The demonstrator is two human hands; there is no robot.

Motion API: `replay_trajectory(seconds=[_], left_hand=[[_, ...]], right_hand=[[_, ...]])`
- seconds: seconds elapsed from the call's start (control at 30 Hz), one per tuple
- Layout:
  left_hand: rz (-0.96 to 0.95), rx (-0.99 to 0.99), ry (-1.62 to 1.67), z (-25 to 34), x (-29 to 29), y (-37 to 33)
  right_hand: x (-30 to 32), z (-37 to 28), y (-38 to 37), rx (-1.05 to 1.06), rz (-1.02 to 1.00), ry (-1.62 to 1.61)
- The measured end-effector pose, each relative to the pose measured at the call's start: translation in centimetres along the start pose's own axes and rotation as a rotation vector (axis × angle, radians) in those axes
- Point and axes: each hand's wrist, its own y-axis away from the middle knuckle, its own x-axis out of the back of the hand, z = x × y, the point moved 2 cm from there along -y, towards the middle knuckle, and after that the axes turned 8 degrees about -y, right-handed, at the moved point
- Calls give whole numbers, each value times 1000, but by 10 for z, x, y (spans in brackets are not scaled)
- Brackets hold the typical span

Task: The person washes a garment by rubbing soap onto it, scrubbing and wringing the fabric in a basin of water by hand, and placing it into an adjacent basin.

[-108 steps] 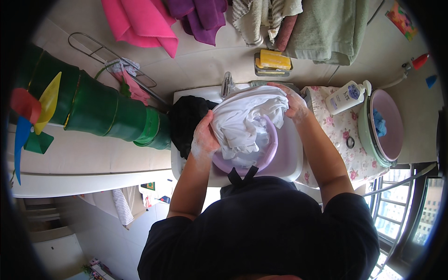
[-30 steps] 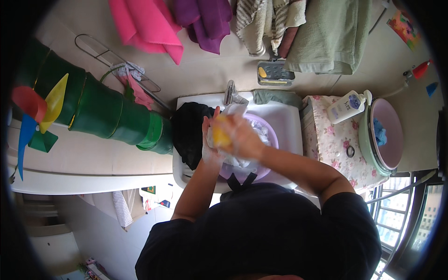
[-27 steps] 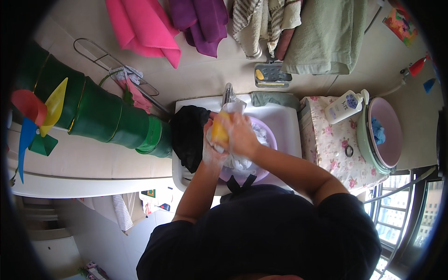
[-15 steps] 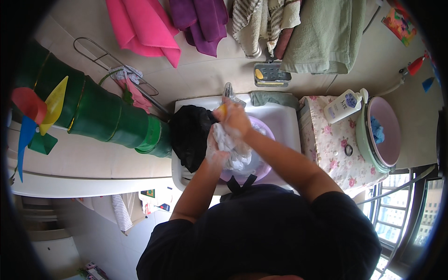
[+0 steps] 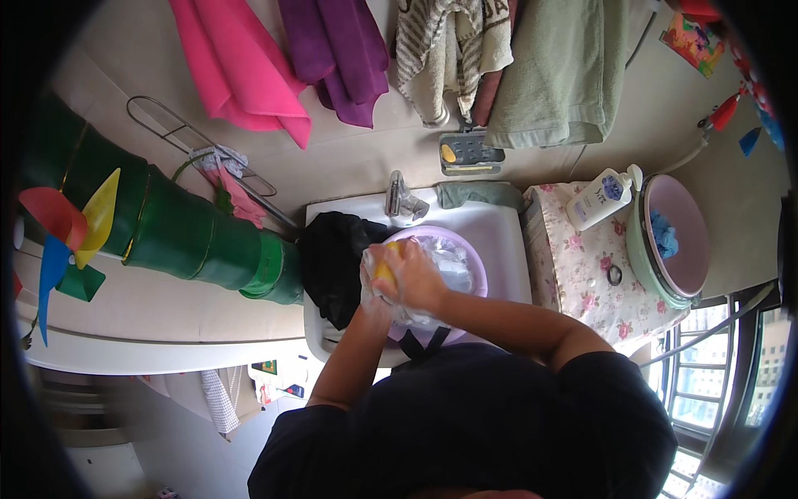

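Observation:
A yellow bar of soap is gripped in my right hand, which presses it down toward my left hand. Suds coat my left hand, closed around soapy white cloth that is mostly hidden beneath my right hand. Both hands are over the left side of a lilac basin. More wet white fabric and water show inside it. The basin stands in a white sink below a metal faucet. Black fabric lies bunched at the sink's left, close beside my left hand.
A grey-green cloth lies on the sink's back rim, under a wall soap dish. Right of the sink, a flowered cover bears a white pump bottle and stacked basins. Towels hang above; a green bamboo-like column stands left.
My right hand has come down from near the faucet onto my left hand, bringing the soap against the white cloth. The view has shifted slightly, so the sink sits lower in the picture.

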Motion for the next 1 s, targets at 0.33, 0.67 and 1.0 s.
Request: replay_trajectory(seconds=[0.33, 0.67, 1.0], left_hand=[[411, 344, 182, 48, -10, -11], [680, 506, 26, 46, -33, 5], [523, 735, -196, 4, -33, -15]], right_hand=[[46, 154, -33, -818, 409, -2412], [19, 197, -50, -657, 745, -1958], [-4, 58, 33, -216, -39, -769]])
